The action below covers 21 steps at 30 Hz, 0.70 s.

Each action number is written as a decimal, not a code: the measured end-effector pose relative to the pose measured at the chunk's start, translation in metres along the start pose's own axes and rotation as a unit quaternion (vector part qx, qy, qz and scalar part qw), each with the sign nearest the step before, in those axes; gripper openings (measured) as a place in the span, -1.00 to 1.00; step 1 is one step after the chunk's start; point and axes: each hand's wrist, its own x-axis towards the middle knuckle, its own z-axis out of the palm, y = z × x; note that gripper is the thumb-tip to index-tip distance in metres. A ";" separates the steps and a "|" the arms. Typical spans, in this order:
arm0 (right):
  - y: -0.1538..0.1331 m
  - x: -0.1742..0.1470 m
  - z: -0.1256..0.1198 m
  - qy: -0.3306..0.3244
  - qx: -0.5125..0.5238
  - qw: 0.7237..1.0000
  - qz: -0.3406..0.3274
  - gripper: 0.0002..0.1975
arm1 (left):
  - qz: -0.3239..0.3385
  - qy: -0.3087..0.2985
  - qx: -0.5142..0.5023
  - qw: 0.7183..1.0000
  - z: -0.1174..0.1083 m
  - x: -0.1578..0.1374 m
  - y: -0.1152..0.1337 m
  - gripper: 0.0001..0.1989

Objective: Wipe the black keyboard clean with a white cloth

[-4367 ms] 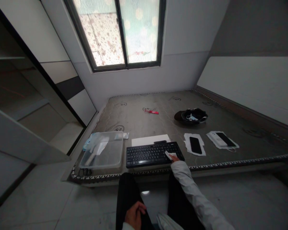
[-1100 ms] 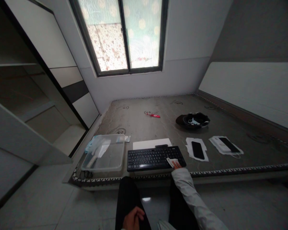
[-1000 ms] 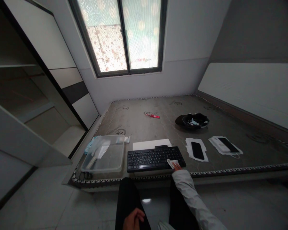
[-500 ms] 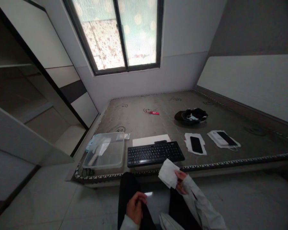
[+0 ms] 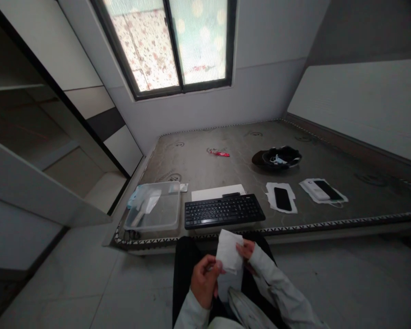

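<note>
A folded white tissue [image 5: 229, 250] is held above my lap, between my two hands. My right hand [image 5: 247, 251] grips its right edge, thumb on the near face. My left hand [image 5: 206, 277] pinches its lower left edge between thumb and fingers. Just beyond the tissue, on the bed's front edge, lies a black keyboard [image 5: 224, 212], with a white sheet [image 5: 212, 192] partly showing behind it. To the left of the keyboard is a clear plastic box [image 5: 167, 208] with a white item inside.
On the mattress [image 5: 192, 162], a black phone [image 5: 282, 199] and a second phone [image 5: 327, 189] beside a white device rest on white cloths. Farther back are a dark cap [image 5: 277, 158] and a red-labelled item [image 5: 219, 153]. An open wardrobe [image 5: 55, 137] stands at left.
My right hand has brought the tissue left and slightly lower over my lap. My left hand has risen from my leg and taken hold of the tissue's edge.
</note>
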 end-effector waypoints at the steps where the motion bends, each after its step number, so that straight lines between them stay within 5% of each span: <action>1: -0.001 -0.002 0.005 0.025 -0.014 0.999 -0.015 -0.36 | -0.006 0.018 0.005 1.000 0.000 0.000 -0.001 -0.49; 7: -0.012 -0.010 0.020 0.041 -0.182 0.980 -0.066 -0.28 | -0.024 0.025 -0.029 0.999 -0.001 0.006 -0.006 -0.46; 16: -0.013 -0.029 0.018 -0.225 -0.227 0.939 -0.124 -0.40 | -0.048 0.003 -0.049 0.998 -0.005 0.011 -0.021 -0.37; 18: -0.003 -0.030 0.017 -0.202 -0.215 0.950 -0.098 -0.36 | -0.058 -0.016 -0.061 0.996 -0.003 0.010 -0.018 -0.30; 21: 0.020 -0.024 0.013 -0.086 -0.216 0.971 -0.059 -0.44 | -0.056 -0.024 -0.035 0.998 -0.001 0.011 -0.020 -0.32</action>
